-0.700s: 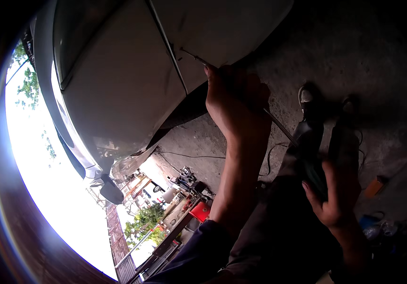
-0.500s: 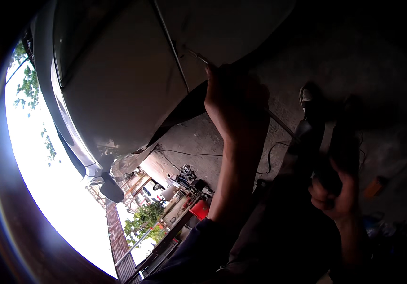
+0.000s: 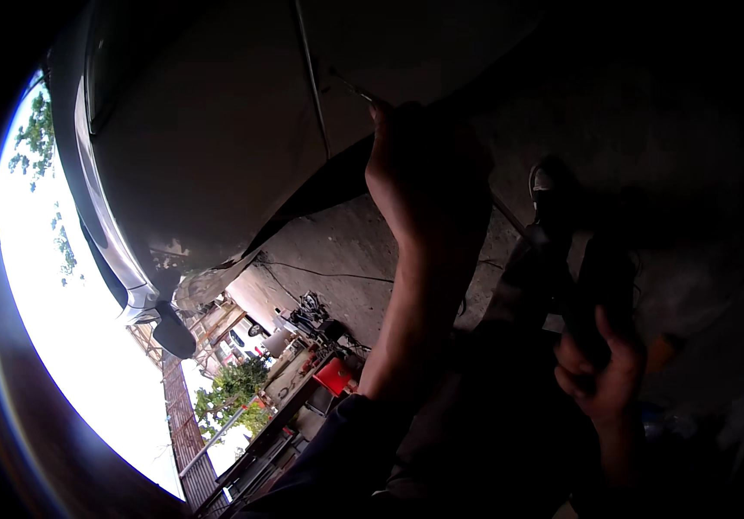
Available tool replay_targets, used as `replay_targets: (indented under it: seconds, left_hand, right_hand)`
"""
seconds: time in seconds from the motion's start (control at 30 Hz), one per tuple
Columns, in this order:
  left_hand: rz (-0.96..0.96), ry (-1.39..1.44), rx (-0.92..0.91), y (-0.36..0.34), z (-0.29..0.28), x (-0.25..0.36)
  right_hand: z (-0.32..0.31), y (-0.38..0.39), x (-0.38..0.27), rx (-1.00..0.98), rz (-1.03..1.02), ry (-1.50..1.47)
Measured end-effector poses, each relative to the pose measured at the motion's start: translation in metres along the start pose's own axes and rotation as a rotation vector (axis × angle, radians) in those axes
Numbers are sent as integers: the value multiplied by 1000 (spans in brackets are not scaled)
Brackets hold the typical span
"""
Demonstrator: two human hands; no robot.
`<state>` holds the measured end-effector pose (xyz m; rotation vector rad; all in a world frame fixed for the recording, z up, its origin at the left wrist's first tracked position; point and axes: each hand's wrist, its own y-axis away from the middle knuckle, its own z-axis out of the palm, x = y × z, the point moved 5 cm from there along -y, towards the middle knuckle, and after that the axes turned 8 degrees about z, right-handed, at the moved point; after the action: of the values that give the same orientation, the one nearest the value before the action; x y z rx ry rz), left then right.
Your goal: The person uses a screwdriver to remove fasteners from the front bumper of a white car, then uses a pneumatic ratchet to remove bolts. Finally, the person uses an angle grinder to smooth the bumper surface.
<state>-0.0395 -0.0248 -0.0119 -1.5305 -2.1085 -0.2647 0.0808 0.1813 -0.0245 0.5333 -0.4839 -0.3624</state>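
Note:
A pale car body panel (image 3: pixel 199 147) with a narrow seam fills the upper middle. My left hand (image 3: pixel 420 182), closed round a slim metal rod (image 3: pixel 512 221), is just below the seam; the rod's tip reaches the panel near a small dark mark, though contact is hard to tell. The rod runs down toward my right hand (image 3: pixel 601 372), which has its fingers curled on what looks like a dark handle (image 3: pixel 584 333) at that end. Shadow hides much of both hands and the handle.
A side mirror (image 3: pixel 173 330) juts from the car at left. My shoe (image 3: pixel 543 186) stands on the concrete floor (image 3: pixel 320 246), where a cable (image 3: pixel 329 275) lies. Behind are a red object (image 3: pixel 334 374), cluttered shelving and bright daylight with trees. An orange object (image 3: pixel 662 353) lies at lower right.
The view has darkened, and the scene has shifted a little left and up. My right hand's fingers have curled further round the handle; my left hand stays on the rod.

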Motion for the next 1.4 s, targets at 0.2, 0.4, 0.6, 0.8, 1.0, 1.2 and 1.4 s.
replay_targets:
  seconds: [0.2, 0.4, 0.6, 0.8, 1.0, 1.2, 1.4]
  left_hand:
    - [-606, 1267, 19, -6, 5, -19]
    - [-664, 1432, 76, -10, -5, -13]
    - [-701, 1545, 68, -5, 7, -23]
    - [-889, 1527, 213, -3, 7, -17]
    - [-857, 1689, 200, -1, 7, -18]
    - [-845, 1652, 276, -6, 12, -17]
    - [-857, 1602, 266, -4, 11, -20]
  right_hand:
    - [17, -10, -21, 320, -208, 853]
    - [46, 11, -10, 391, -1166, 1632]
    - [15, -8, -20, 285, -7, 155]
    - [38, 16, -21, 491, -952, 1405]
    - [14, 3, -9, 372, -316, 384]
    - [8, -5, -15, 405, -307, 505]
    - [16, 2, -19, 543, -967, 1342]
